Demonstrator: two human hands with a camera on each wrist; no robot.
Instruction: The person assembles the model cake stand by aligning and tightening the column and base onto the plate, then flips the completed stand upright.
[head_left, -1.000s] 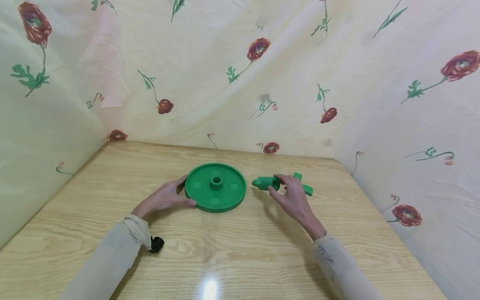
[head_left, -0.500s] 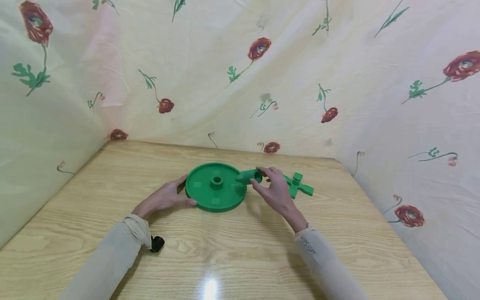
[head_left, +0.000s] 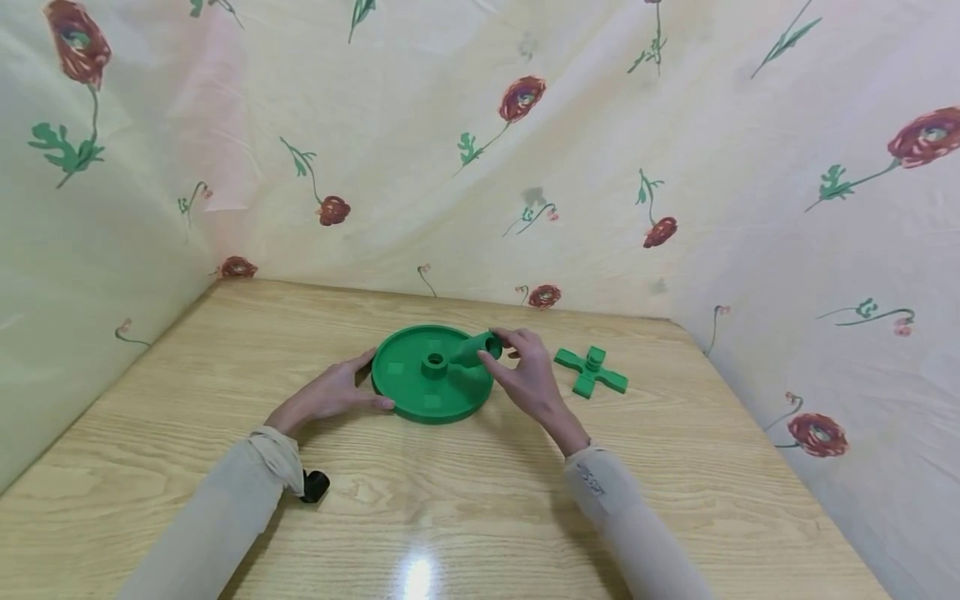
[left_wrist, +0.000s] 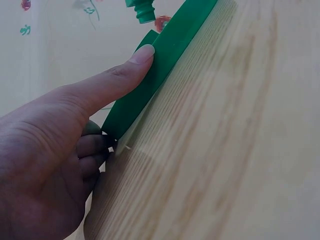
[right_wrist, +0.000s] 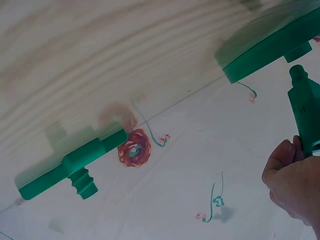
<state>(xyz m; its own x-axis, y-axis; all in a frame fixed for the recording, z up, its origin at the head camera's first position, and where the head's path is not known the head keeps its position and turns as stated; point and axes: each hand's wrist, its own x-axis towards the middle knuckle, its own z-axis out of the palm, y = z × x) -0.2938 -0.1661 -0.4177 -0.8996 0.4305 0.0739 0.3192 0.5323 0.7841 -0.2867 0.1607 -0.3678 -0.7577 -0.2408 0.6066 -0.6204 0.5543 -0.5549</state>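
A round green disc with a raised rim lies flat on the table; a short collar with a hole stands at its centre. My left hand holds the disc's left edge, thumb on the rim in the left wrist view. Between the thumb and fingers of my right hand is a hollow green tube with a narrow stepped tip. The tube is tilted over the disc, its tip towards the collar. In the right wrist view a gap shows between the tube's tip and the collar.
A green cross-shaped piece with a ridged stub pointing up lies to the right of my right hand. Beside my left sleeve is a small black object. Flower-patterned cloth stands behind the table and along its sides.
My right hand has carried the tube leftward, from beside the disc to over it, and the tube has tilted tip down. The cross-shaped piece is now uncovered. My left hand stays put.
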